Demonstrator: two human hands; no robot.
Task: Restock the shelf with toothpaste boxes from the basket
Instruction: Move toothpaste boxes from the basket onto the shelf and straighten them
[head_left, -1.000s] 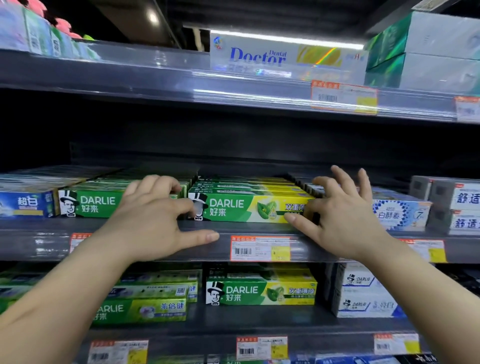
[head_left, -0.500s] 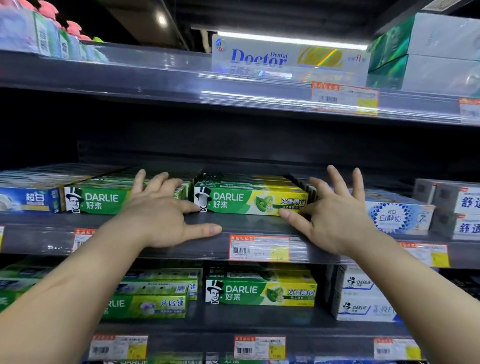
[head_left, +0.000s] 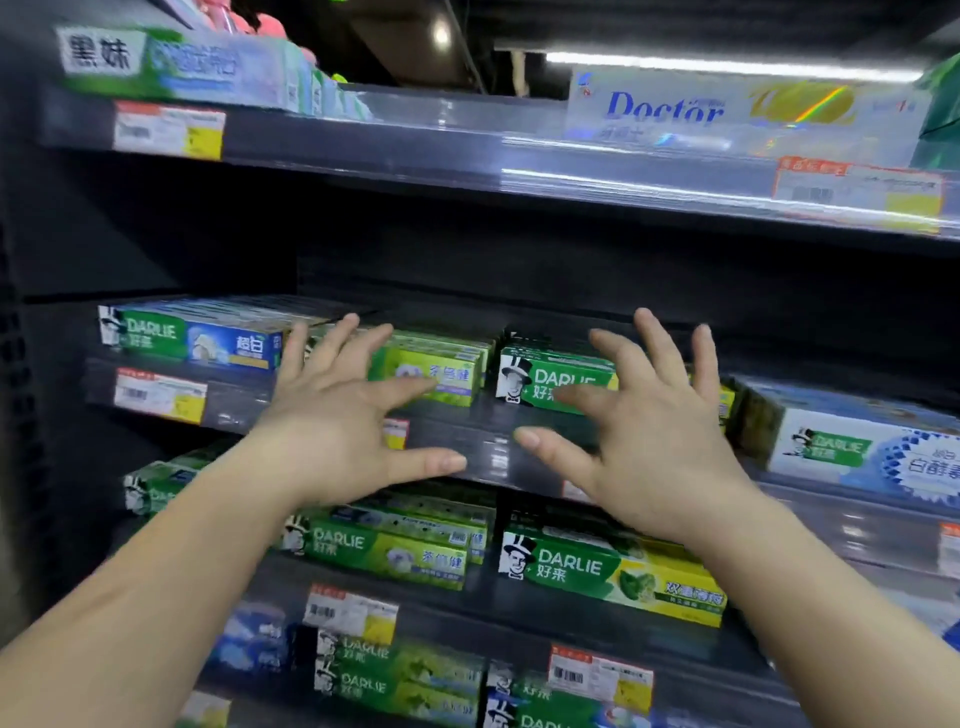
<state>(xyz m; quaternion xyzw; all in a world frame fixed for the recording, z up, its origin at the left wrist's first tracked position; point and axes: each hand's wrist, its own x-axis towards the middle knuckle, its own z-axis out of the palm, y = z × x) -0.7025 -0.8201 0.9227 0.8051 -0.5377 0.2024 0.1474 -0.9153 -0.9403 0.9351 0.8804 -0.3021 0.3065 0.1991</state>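
Toothpaste boxes (head_left: 431, 375) on middle shelf (head_left: 483, 447); Doctor box (head_left: 727, 111) above.

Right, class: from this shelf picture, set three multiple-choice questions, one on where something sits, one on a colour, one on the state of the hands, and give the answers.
1. Where is the Doctor box?
A. on the shelf above the hands
B. on the lowest shelf
C. in a hand

2. Which colour is the front of the DARLIE box by the right hand?
A. red
B. mostly green
C. black

3. How are the left hand and the right hand?
A. both fists
B. each gripping a box
C. both open, fingers spread

Answers: A, it stands on the upper shelf; B, green shows around the logo; C, the fingers are splayed and grip nothing.
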